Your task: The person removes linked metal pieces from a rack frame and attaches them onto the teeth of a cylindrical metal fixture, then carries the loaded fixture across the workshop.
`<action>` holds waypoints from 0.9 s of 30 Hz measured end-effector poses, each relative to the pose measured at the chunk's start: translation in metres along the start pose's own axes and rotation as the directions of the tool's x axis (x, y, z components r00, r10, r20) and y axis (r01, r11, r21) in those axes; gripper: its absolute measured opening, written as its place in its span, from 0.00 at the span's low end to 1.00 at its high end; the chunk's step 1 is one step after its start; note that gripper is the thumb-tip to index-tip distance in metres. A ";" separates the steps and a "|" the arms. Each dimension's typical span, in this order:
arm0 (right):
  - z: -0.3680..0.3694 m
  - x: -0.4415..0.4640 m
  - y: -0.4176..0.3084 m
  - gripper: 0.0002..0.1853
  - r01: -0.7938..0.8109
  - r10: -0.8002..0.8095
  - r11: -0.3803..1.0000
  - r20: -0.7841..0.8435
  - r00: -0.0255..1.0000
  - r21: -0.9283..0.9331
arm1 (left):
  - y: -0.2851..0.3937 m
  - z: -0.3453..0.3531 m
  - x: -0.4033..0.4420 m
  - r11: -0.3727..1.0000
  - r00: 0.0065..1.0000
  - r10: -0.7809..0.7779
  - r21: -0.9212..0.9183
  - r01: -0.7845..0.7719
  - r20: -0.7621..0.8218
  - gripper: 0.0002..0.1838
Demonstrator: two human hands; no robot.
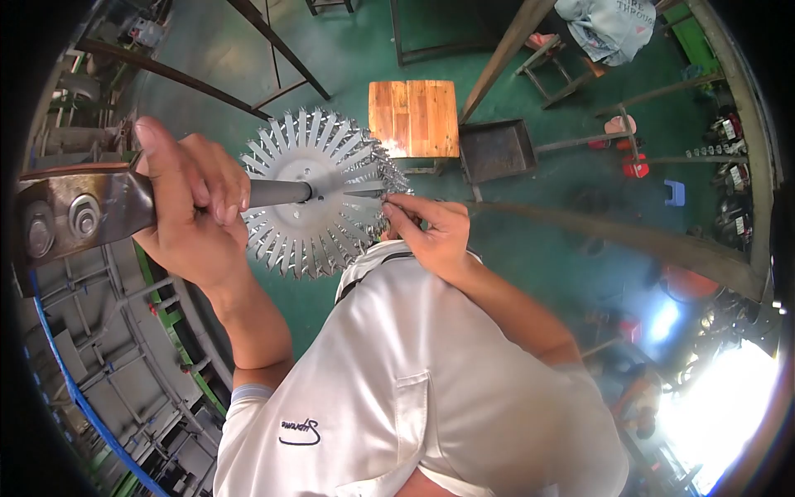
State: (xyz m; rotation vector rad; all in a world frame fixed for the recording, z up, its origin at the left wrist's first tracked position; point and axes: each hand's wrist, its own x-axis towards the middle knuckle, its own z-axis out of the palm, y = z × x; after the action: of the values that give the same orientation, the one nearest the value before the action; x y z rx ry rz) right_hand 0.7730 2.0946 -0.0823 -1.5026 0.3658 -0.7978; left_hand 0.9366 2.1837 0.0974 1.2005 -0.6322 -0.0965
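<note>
One thin, tapered grey metal strip [364,193] is pinched between thumb and forefinger of the right hand [439,236]. Position: over the right-hand part of a flat round grey metal disc [319,174] with a jagged rim of radial blades; contact between strip and disc cannot be told. Left hand [195,195]: fingers curled over a smooth grey cylindrical metal rod [277,193], one digit raised; pressure unclear.

Risks (judged): if the strip's tip caught on a blade, it could twist out of the small pinch; if the disc turned, its jagged edge could nick the right fingertips.

Orientation: strip's long axis nearly level across the view, narrow tip leftward, toward the rod.
</note>
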 end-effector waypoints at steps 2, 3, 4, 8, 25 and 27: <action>-0.002 0.003 -0.004 0.09 0.029 -0.028 0.997 0.018 0.999 -0.070 | -0.001 0.000 0.001 1.000 1.000 -0.010 -0.007 0.010 -0.008 0.27; -0.001 0.006 -0.006 0.09 0.051 -0.048 0.993 0.029 0.998 -0.103 | -0.002 -0.001 0.003 1.000 1.000 -0.015 -0.018 0.015 -0.008 0.27; 0.001 0.006 -0.005 0.09 0.023 -0.022 0.995 0.013 1.000 -0.095 | -0.003 -0.003 0.003 0.999 1.000 -0.019 -0.027 0.019 -0.009 0.27; -0.002 -0.002 -0.006 0.08 -0.050 0.058 0.983 0.039 0.998 -0.179 | -0.002 0.001 -0.010 0.999 0.996 -0.049 0.000 0.049 -0.078 0.26; -0.018 -0.011 -0.014 0.15 -0.174 0.201 0.948 0.077 0.977 -0.266 | -0.023 -0.018 -0.023 0.997 0.995 -0.072 -0.014 0.071 -0.065 0.26; -0.024 -0.016 -0.014 0.16 -0.216 0.227 0.937 0.007 0.974 -0.275 | -0.022 -0.016 -0.027 0.994 0.988 -0.106 -0.021 0.104 -0.111 0.25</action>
State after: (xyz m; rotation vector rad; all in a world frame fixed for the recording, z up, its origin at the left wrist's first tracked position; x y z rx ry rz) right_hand 0.7422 2.0887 -0.0748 -1.6947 0.6254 -0.5531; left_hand 0.9273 2.1992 0.0636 1.2154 -0.4692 -0.1215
